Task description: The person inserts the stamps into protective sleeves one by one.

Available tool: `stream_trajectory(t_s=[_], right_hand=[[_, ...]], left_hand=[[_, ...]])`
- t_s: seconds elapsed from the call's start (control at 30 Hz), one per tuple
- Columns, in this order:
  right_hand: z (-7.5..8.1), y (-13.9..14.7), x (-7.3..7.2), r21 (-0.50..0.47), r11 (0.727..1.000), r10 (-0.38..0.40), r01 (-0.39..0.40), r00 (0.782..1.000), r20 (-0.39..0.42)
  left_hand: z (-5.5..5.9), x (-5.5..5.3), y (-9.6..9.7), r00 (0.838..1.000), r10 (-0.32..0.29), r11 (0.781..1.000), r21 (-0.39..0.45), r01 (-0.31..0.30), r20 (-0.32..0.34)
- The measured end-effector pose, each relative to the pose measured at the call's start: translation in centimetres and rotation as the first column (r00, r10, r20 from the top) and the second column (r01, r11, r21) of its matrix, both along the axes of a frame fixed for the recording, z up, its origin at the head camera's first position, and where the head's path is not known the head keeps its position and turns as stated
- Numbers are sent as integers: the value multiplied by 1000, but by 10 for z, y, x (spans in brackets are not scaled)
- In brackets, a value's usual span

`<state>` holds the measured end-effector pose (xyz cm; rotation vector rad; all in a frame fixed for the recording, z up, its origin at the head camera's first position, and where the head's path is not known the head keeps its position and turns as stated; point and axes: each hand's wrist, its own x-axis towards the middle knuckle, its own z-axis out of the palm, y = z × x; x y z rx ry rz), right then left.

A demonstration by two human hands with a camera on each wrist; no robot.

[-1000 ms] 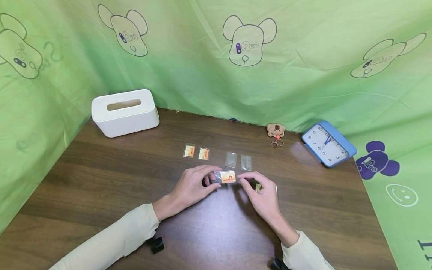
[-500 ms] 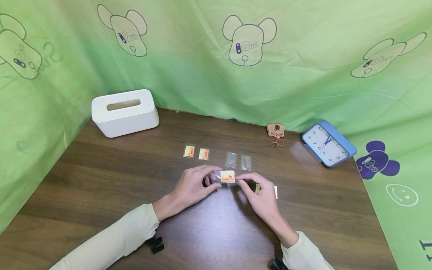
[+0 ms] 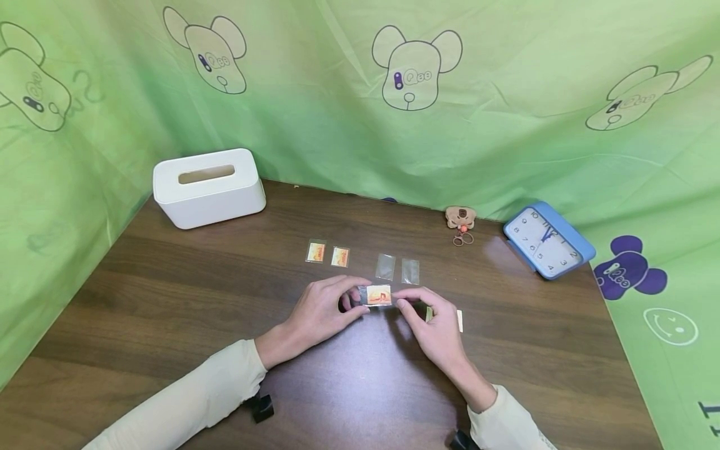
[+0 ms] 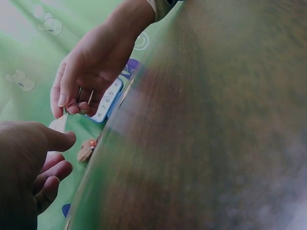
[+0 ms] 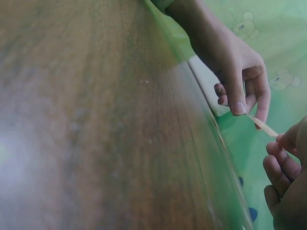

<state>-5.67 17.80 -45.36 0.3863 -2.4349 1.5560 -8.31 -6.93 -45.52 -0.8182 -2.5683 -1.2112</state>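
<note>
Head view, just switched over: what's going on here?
A person's left hand and right hand pinch a small orange-and-white picture card with clear plastic film between them, above the brown wood-grain table. Beyond, two similar cards in clear sleeves lie flat, with two rectangular clear plastic sleeves showing no card to their right. Something small and pale is mostly hidden by the right hand. How far the held card sits inside the film is unclear.

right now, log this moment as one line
left hand: holds picture card; right hand: pinches its right end; picture card: raised off table; two clear sleeves: lying on table
</note>
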Motion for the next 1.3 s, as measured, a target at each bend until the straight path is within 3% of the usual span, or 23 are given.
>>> stream_trajectory(t_s=[0.6,0.9,1.3], right_hand=[[1,-3,2,-47,998,48,-45,996,71],[-1,-4,1,-25,998,56,-55,997,52],[-1,-5,0,-59,998,-11,13,999,33]], left_hand=[[1,1,1,1000,8,1000,9,-8,18],[1,1,2,1000,2,1000,21,-3,13],[1,1,3,1000,10,1000,21,-10,4]])
